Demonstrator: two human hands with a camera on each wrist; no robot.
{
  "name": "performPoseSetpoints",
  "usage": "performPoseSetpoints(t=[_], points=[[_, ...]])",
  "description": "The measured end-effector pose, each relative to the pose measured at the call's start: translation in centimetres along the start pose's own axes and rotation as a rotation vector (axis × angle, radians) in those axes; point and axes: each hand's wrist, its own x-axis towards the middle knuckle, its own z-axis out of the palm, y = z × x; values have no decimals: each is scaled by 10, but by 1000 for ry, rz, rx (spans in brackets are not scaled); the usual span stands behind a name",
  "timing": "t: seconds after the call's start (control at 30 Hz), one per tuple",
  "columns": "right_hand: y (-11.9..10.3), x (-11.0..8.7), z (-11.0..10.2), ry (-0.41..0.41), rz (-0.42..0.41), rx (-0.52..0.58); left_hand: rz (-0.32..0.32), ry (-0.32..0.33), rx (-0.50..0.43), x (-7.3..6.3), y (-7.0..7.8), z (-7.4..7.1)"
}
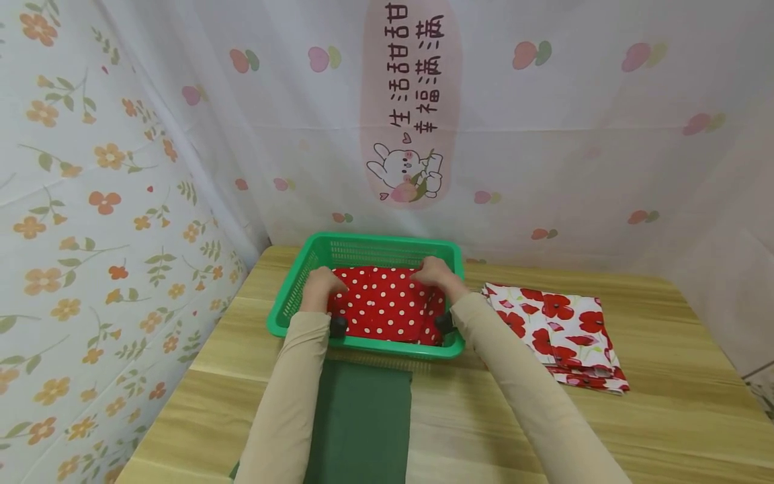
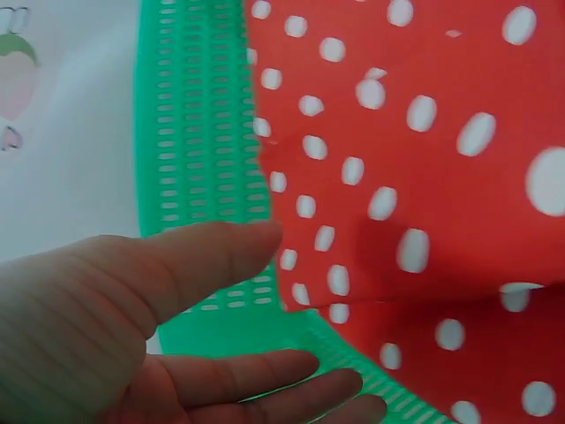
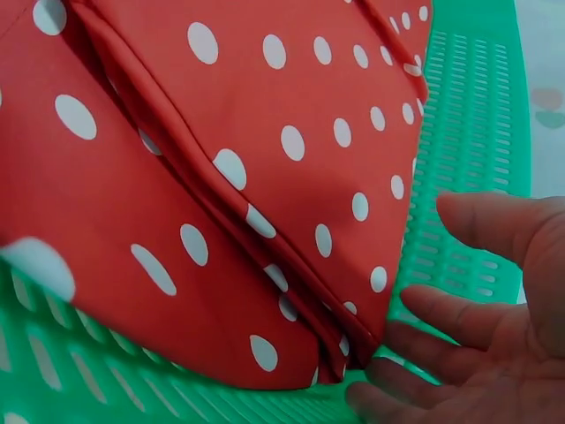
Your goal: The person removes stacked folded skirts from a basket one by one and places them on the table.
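Red cloth with white polka dots lies folded inside a green plastic basket. My left hand is inside the basket at the cloth's left end. In the left wrist view its thumb reaches the cloth's edge, while the straight fingers lie lower, by the basket wall. At the right end is my right hand. The right wrist view shows its fingers spread and relaxed beside the cloth's corner, with nothing gripped. Whether those fingertips touch the cloth I cannot tell.
To the right of the basket lies a folded white cloth with red poppies on the wooden table. Dark green fabric lies in front of the basket, between my forearms. A printed curtain hangs behind the table, and a flowered one at left.
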Motion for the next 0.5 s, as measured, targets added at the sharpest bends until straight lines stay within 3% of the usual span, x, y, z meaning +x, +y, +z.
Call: performPoseSetpoints(t=[0.23, 0.4, 0.5], points=[[-4, 0, -3, -75, 27, -71, -98, -84, -9, 0, -2, -4], [-7, 0, -3, -118, 50, -200, -239, -182, -31, 34, -14, 5], [-7, 0, -1, -137, 60, -248, -290, -234, -42, 52, -23, 12]])
